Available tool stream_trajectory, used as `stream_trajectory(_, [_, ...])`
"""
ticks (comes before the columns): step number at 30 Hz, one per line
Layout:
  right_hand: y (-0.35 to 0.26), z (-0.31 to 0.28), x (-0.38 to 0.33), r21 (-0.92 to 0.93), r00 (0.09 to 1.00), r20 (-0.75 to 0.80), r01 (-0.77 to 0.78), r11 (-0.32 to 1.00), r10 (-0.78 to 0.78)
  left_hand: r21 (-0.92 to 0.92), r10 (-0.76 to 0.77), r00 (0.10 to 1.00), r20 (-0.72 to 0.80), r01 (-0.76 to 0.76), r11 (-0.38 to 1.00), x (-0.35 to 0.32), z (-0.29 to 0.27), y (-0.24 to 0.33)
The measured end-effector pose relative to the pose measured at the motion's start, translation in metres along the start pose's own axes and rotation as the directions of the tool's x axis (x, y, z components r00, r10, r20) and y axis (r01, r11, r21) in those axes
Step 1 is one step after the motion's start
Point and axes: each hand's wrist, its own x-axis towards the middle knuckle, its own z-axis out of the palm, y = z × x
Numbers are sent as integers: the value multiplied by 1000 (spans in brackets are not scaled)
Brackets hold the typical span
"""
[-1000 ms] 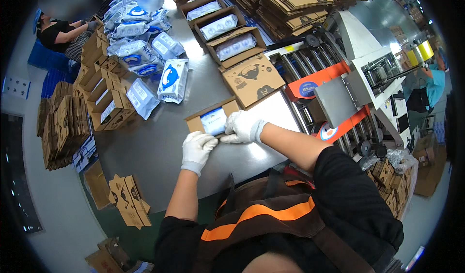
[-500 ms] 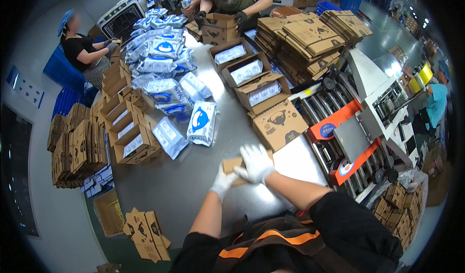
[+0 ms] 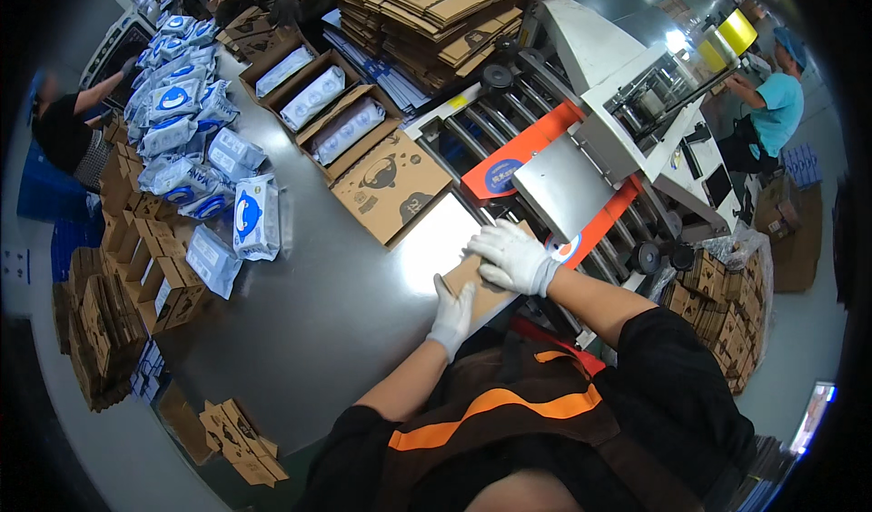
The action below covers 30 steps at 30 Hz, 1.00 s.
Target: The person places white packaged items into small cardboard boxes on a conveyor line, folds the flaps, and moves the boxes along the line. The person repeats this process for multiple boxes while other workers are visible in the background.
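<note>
Both of my white-gloved hands are on a brown cardboard box at the near right corner of the metal table. My left hand (image 3: 453, 314) grips the near left side of the cardboard box (image 3: 488, 301), thumb up along its edge. Across its top and far side lies my right hand (image 3: 514, 256), fingers bent over the edge; the glove covers much of the box. Just beyond is a closed printed carton (image 3: 392, 185). Behind that stand open cartons (image 3: 351, 132) in a row, each with a white-and-blue pack inside.
A roller conveyor machine (image 3: 536, 162) with orange side plates adjoins the table's right. Silvery blue-printed packs (image 3: 257, 217) pile up at left, beside more open cartons (image 3: 159, 271). Flattened cartons (image 3: 436, 3) are stacked at the back. Co-workers stand at the far side, left and right.
My hands and the box have moved right, toward the conveyor. The view has turned right, so the packs and cartons sit further left. The co-worker at the back lowers a carton beside the row.
</note>
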Motion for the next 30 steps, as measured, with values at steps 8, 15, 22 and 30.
stream_trajectory(8, [23, 25, 80, 281, 847, -295, -366, 887, 443, -468, 27, 963, 267, 105, 878, 69, 21, 15])
stream_trajectory(15, [52, 72, 159, 520, 636, -69, -635, 571, 769, -89, 365, 638, -678, -565, 821, 51, -149, 35])
stream_trajectory(22, [-32, 97, 62, 257, 790, 32, -598, 759, 612, 951, 735, 676, 52, -257, 170, 61, -221, 108])
stream_trajectory(30, [-46, 105, -22, 754, 522, 64, -584, 301, 851, 685, 56, 984, 170, -159, 711, 30, -215, 45])
